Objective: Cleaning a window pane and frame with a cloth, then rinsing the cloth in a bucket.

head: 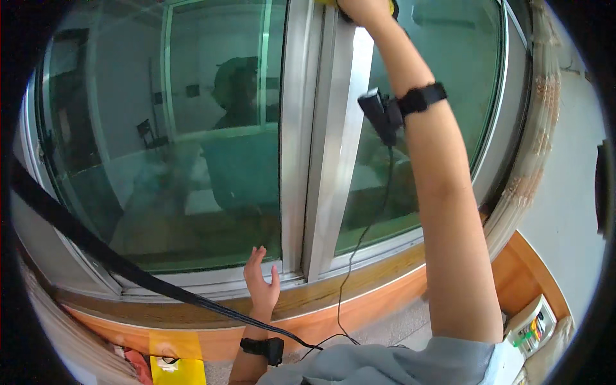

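My right hand (368, 9) is raised high at the top edge of the view, its fingers around a yellow and black object (394, 8) beside the metal window frame (332, 120). Most of that object is cut off by the picture's edge, so its kind cannot be told. Low down, my left hand (261, 284) stands with fingers apart and nothing in it, near the bottom of the left sliding glass pane (231, 192). Black straps sit on both forearms; the right one carries a black device (382, 115) with a cable hanging from it.
A wooden ledge (308, 303) runs below the window. Curtains (544, 120) hang at both sides. A thick black strap (120, 260) crosses the lower left. A yellow bag (178, 373) lies at the bottom left, and a white tray (548, 313) with small items is at the lower right.
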`<state>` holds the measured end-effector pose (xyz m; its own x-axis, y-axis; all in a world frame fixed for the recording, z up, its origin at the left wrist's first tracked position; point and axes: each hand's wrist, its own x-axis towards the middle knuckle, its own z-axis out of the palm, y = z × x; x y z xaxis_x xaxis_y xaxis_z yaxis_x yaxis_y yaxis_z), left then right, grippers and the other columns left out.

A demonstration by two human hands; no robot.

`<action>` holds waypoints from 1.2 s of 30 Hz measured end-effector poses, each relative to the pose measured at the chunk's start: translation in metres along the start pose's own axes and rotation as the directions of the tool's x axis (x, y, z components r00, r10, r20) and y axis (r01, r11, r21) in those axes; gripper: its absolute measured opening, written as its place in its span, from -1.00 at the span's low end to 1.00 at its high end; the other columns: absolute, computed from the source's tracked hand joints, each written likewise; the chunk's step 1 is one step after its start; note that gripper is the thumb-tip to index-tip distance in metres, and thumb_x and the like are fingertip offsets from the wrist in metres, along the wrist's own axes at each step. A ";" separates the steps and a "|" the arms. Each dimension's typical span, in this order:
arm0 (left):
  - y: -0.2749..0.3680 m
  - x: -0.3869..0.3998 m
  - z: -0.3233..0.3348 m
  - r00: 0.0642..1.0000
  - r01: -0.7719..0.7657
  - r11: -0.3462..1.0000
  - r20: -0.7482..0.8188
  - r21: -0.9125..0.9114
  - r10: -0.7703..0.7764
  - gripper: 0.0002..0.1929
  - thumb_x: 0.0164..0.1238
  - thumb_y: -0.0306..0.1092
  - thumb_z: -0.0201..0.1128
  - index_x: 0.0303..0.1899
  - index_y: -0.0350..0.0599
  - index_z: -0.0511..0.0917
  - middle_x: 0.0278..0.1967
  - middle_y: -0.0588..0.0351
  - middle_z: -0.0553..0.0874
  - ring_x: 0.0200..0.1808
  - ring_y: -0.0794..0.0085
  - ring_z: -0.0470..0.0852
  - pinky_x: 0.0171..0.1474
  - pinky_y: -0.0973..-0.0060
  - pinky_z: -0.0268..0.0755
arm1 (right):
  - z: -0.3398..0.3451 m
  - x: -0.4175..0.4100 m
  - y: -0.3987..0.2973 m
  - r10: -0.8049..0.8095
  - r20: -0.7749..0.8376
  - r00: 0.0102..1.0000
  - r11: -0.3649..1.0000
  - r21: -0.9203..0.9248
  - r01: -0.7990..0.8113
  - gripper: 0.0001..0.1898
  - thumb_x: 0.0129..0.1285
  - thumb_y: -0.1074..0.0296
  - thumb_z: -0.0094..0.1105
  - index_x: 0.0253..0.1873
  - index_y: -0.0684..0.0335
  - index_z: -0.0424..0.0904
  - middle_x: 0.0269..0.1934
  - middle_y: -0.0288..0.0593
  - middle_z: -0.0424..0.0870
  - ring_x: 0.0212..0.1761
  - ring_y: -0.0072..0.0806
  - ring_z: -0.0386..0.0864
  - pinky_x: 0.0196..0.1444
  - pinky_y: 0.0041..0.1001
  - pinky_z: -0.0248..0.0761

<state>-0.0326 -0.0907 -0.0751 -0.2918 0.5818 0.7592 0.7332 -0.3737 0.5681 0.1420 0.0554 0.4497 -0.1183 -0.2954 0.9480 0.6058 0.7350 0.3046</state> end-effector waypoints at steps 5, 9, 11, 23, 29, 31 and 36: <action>0.027 0.033 0.014 0.993 -0.109 0.991 -0.043 0.075 0.112 -0.57 0.21 -0.45 0.18 0.16 -0.16 0.42 0.20 0.01 0.52 0.30 0.05 0.40 0.29 0.13 0.18 | -0.001 0.075 0.022 0.026 -0.024 0.999 1.000 0.010 -0.026 -0.54 0.21 0.36 0.11 0.22 0.29 0.35 0.00 0.14 0.56 0.05 0.06 0.53 0.07 -0.20 0.41; 0.040 0.047 0.018 0.981 -0.151 0.985 -0.109 0.086 0.160 -0.59 0.18 -0.49 0.18 0.11 -0.16 0.44 0.16 0.03 0.55 0.26 0.07 0.44 0.27 0.12 0.20 | -0.001 0.129 0.036 0.162 0.168 0.972 0.973 0.136 -0.186 -0.59 0.24 0.28 0.11 0.16 0.26 0.41 -0.06 0.14 0.62 0.01 0.01 0.58 0.02 -0.21 0.44; 0.036 0.050 0.022 0.975 -0.158 0.984 -0.146 0.083 0.169 -0.59 0.15 -0.53 0.19 0.09 -0.16 0.45 0.12 0.03 0.57 0.21 0.08 0.48 0.23 0.12 0.22 | 0.013 0.149 0.053 0.138 0.058 0.989 0.988 -0.078 -0.133 -0.59 0.21 0.24 0.15 0.13 0.25 0.44 -0.03 0.13 0.62 0.01 0.00 0.59 0.01 -0.24 0.45; 0.009 0.037 0.003 0.979 -0.051 0.996 -0.194 0.068 0.063 -0.63 0.16 -0.53 0.17 0.05 -0.16 0.49 0.05 -0.02 0.60 0.14 0.09 0.50 0.20 0.19 0.21 | 0.027 0.159 0.056 -0.047 0.034 0.998 0.990 -0.129 0.051 -0.65 0.21 0.22 0.11 0.09 0.12 0.54 -0.08 0.07 0.67 -0.04 -0.03 0.63 -0.03 -0.21 0.48; -0.019 -0.005 -0.019 0.976 -0.010 0.998 -0.219 0.056 0.023 -0.64 0.15 -0.56 0.18 0.03 -0.15 0.52 0.01 -0.03 0.61 0.04 0.09 0.52 0.13 0.20 0.26 | 0.039 0.020 -0.031 0.120 -0.063 0.991 0.989 -0.077 -0.125 -0.52 0.18 0.21 0.13 0.22 0.13 0.48 -0.07 0.16 0.65 -0.02 0.05 0.60 0.05 -0.19 0.44; -0.027 -0.021 -0.033 0.975 0.001 1.000 -0.220 0.019 0.003 -0.66 0.14 -0.58 0.19 0.00 -0.15 0.52 -0.04 -0.01 0.63 0.01 0.11 0.53 0.12 0.26 0.27 | 0.034 -0.027 -0.073 0.085 -0.090 0.992 0.991 -0.098 -0.094 -0.52 0.18 0.29 0.14 0.22 0.20 0.47 -0.01 0.18 0.62 0.02 0.05 0.59 0.08 -0.23 0.44; -0.027 -0.039 -0.047 0.984 0.029 0.999 -0.174 -0.024 -0.033 -0.68 0.17 -0.60 0.18 -0.01 -0.18 0.51 -0.05 0.01 0.63 0.02 0.13 0.53 0.15 0.28 0.27 | 0.013 -0.123 -0.139 0.045 -0.050 0.998 0.989 -0.142 -0.052 -0.52 0.20 0.41 0.10 0.25 0.32 0.41 0.25 0.12 0.44 0.29 0.05 0.38 0.35 -0.19 0.21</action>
<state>-0.0702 -0.1372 -0.1056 -0.4180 0.4592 0.7838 0.7094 -0.3739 0.5974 0.0620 -0.0024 0.2915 -0.0516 -0.2921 0.9550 0.7163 0.6555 0.2392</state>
